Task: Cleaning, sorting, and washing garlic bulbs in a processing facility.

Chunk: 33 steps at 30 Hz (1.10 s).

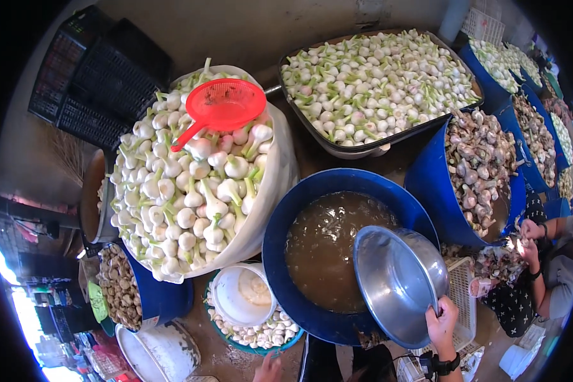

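My right hand [442, 319] grips the rim of a shiny metal basin [398, 281], held tilted over the right side of a blue tub [277, 281] of murky brown water [332, 243]. At the bottom, my left hand [269, 368] is just below a teal basin [250, 351] of small garlic bulbs; whether it touches the rim I cannot tell. A white plastic bucket [227, 296] sits on those bulbs. Beyond, a large white sack [284, 167] is heaped with trimmed garlic [186, 217], and a red plastic strainer [227, 105] lies on top.
A black-rimmed tub [301, 112] of garlic stands at the back. Blue barrels [425, 176] of unwashed-looking bulbs line the right, where a seated person [561, 281] handles garlic. Black crates [100, 81] stand back left; a blue bin [162, 296] and a white bucket [172, 351] are lower left.
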### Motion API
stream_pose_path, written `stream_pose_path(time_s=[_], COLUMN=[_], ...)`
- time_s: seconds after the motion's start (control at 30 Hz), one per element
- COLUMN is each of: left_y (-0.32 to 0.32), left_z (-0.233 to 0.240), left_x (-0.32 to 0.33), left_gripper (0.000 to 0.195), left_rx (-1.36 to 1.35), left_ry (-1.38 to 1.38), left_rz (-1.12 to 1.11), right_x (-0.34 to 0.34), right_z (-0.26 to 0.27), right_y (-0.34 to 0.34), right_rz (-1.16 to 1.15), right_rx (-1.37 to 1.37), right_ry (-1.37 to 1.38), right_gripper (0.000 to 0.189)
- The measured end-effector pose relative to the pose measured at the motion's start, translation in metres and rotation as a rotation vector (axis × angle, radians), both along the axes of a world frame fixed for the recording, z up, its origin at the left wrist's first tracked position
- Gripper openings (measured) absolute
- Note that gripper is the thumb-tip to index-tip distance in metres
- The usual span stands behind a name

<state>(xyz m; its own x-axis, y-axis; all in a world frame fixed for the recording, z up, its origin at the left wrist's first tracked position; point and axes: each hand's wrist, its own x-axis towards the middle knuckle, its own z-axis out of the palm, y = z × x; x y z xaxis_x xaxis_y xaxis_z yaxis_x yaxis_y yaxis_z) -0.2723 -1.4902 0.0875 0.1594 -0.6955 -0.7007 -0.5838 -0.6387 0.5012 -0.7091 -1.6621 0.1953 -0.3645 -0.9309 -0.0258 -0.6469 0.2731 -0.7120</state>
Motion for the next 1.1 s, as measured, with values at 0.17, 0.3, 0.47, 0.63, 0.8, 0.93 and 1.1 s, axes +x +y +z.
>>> stream_pose_path(time_s=[0.17,0.3,0.47,0.63,0.8,0.93,1.1], left_y=[0.094,0.05,0.034,0.102,0.161,0.21,0.262], left_z=[-0.019,-0.045,-0.089,-0.101,-0.09,-0.085,-0.09], left_x=[0.098,0.094,0.057,0.021,-0.003,-0.02,-0.029], left_gripper=[0.038,0.025,0.03,0.032,0.031,0.031,0.032], left_rx=[0.63,0.08,0.128,0.145,0.262,0.28,0.257], left_ry=[-0.23,0.084,0.143,0.301,0.386,0.357,0.41], left_rz=[-0.342,0.701,0.624,0.651,1.012,1.001,1.057], right_x=[0.016,0.027,0.044,0.065,0.063,0.038,0.014], right_z=[-0.008,-0.023,-0.044,-0.067,-0.134,-0.207,-0.262], right_y=[-0.012,-0.014,-0.007,0.001,-0.001,0.025,0.061], right_rz=[0.02,0.034,-0.012,0.006,-0.101,-0.255,-0.589], right_rx=[0.03,0.074,0.055,0.0,-0.086,0.09,0.653], right_ry=[0.009,0.018,-0.08,-0.059,-0.249,-0.71,-0.68], right_gripper=[0.023,0.025,0.024,0.025,0.025,0.012,0.02])
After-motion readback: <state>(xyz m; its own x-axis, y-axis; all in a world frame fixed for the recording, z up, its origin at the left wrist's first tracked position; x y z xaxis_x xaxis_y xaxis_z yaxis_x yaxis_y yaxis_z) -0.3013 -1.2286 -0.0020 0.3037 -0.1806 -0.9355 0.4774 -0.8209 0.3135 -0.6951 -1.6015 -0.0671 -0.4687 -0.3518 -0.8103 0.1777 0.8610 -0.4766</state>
